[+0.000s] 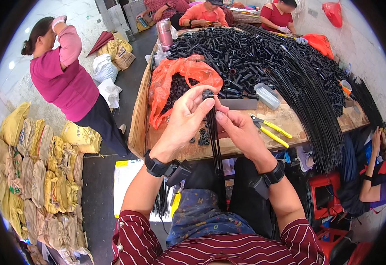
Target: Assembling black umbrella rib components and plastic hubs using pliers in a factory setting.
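Note:
My left hand (185,115) is raised over the near edge of the table, its thumb and fingers closed round a small black ribbed plastic piece (208,93). From this piece several thin black rods (216,150) hang down towards my lap. Close beside them, my right hand (247,136) is closed in a pinch; what lies between its fingertips is too small to make out. Yellow-handled pliers (273,132) lie on the table just right of my right hand. Under my hands sit a few loose black round pieces (204,138), partly hidden by my fingers and the rods.
A large heap of black plastic parts (228,53) covers the wooden table (140,110). Long black rods (310,101) spill over its right edge. An orange-red bag (161,81) and a clear box (267,96) stand nearby. A person (64,84) stands left; others sit around.

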